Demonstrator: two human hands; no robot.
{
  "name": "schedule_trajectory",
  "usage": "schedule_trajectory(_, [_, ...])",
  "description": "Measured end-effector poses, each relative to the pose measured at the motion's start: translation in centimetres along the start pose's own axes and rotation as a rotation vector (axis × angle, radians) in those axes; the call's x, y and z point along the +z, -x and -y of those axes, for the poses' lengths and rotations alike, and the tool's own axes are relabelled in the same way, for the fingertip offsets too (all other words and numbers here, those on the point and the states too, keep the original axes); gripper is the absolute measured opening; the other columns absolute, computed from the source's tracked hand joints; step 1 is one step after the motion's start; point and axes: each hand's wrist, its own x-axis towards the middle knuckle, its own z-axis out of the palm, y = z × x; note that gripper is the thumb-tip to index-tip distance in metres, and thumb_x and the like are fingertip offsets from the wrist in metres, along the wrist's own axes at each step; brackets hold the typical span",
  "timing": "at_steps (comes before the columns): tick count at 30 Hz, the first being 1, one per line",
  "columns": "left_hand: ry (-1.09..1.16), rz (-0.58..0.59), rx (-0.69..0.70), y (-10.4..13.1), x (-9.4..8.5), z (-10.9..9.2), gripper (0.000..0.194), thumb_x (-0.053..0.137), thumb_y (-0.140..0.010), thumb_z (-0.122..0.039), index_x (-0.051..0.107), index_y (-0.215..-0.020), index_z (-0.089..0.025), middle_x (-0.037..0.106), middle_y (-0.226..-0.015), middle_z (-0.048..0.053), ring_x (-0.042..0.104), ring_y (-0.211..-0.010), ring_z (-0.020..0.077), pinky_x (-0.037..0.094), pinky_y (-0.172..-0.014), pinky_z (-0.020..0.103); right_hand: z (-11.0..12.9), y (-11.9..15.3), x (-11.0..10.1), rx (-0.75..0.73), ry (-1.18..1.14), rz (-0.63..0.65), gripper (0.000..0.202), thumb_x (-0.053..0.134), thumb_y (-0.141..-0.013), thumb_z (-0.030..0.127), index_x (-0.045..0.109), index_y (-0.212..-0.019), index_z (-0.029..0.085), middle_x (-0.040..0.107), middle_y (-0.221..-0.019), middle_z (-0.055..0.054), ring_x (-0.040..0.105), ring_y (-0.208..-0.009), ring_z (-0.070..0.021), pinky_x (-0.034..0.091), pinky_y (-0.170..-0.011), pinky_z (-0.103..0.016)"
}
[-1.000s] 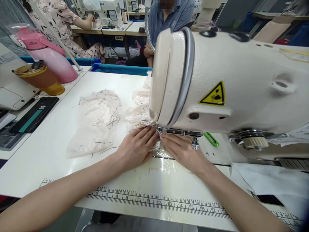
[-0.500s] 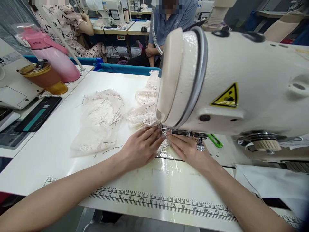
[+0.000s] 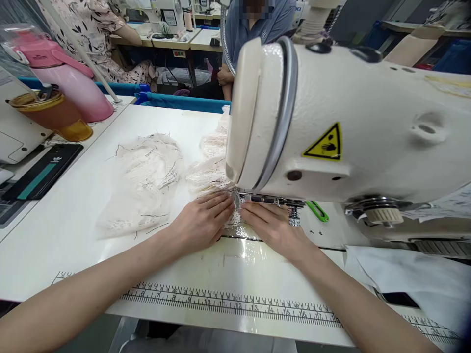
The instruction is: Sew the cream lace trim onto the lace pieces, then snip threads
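Note:
A sewing machine [image 3: 331, 113] covers the right half of the view, its presser area low between my hands. Pale lace fabric [image 3: 234, 221] lies under it on the bed. My left hand [image 3: 202, 220] rests flat on the lace, left of the needle area, fingers stretched out and close together. From the right, my right hand [image 3: 274, 228] also lies flat, its fingertips at the lace and partly behind the metal parts. More ruffled lace [image 3: 208, 169] runs back behind the machine head. The needle itself is hidden.
A pile of sheer lace pieces [image 3: 142, 181] with loose dark threads lies at left. Beyond it are a black phone [image 3: 44, 171], a brown cup [image 3: 55, 115] and a pink bottle [image 3: 69, 88]. A green thread snipper [image 3: 317, 211] lies at right. Two people sit behind.
The view has shifted, so the machine and table things appear farther left. The gap between my hands is a little wider, with more of the lace showing. Both hands stay flat at the fabric.

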Motion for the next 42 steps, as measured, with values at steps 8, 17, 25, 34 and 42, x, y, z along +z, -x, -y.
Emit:
schedule_trajectory(8, [-0.059, 0.008, -0.008, -0.2, 0.0, 0.3, 0.034, 0.042, -0.092, -0.015, 0.067, -0.113, -0.007, 0.068, -0.117, 0.012, 0.064, -0.112, 0.0234, 0.051, -0.102, 0.038, 1.6, -0.7, -0.1, -0.007, 0.127, -0.066, 0.025, 0.051, -0.089, 0.003, 0.065, -0.104, 0.018, 0.073, -0.102, -0.002, 0.064, -0.1, -0.0126, 0.047, -0.088, -0.026])
schedule_trajectory(17, [0.058, 0.009, 0.046, -0.1, 0.6, 0.5, 0.035, 0.041, -0.095, -0.015, 0.059, -0.125, -0.009, 0.062, -0.128, 0.009, 0.058, -0.121, 0.0214, 0.047, -0.107, 0.039, 1.6, -0.9, -0.4, -0.011, 0.09, -0.114, 0.023, 0.05, -0.088, 0.0, 0.065, -0.094, 0.016, 0.075, -0.094, 0.0, 0.066, -0.094, -0.0104, 0.047, -0.086, -0.023])
schedule_trajectory(25, [0.054, 0.025, 0.016, -0.1, 0.4, 0.5, 0.034, 0.04, -0.096, -0.016, 0.062, -0.121, -0.009, 0.064, -0.125, 0.01, 0.059, -0.119, 0.0225, 0.049, -0.104, 0.04, 1.7, -1.0, -0.5, -0.033, 0.078, -0.13, 0.022, 0.052, -0.087, 0.0, 0.066, -0.094, 0.016, 0.075, -0.094, 0.001, 0.067, -0.094, -0.011, 0.047, -0.088, -0.024])
schedule_trajectory(34, [0.043, 0.006, -0.029, -0.4, 0.6, 0.0, 0.035, 0.041, -0.095, -0.02, 0.062, -0.12, -0.008, 0.065, -0.124, 0.012, 0.06, -0.118, 0.0253, 0.05, -0.102, 0.042, 1.4, -0.6, -0.1, 0.014, 0.082, -0.066, 0.03, 0.048, -0.086, -0.002, 0.066, -0.098, 0.019, 0.073, -0.101, 0.0, 0.064, -0.098, -0.0112, 0.046, -0.084, -0.025])
schedule_trajectory(42, [0.015, 0.016, -0.04, -0.3, 0.6, 0.0, 0.037, 0.04, -0.095, -0.022, 0.061, -0.122, -0.009, 0.065, -0.124, 0.011, 0.058, -0.121, 0.0246, 0.049, -0.103, 0.041, 0.5, -0.2, 0.2, 0.078, -0.05, -0.048, 0.025, 0.052, -0.09, 0.007, 0.068, -0.102, 0.022, 0.072, -0.101, -0.003, 0.065, -0.095, -0.0139, 0.05, -0.082, -0.027])
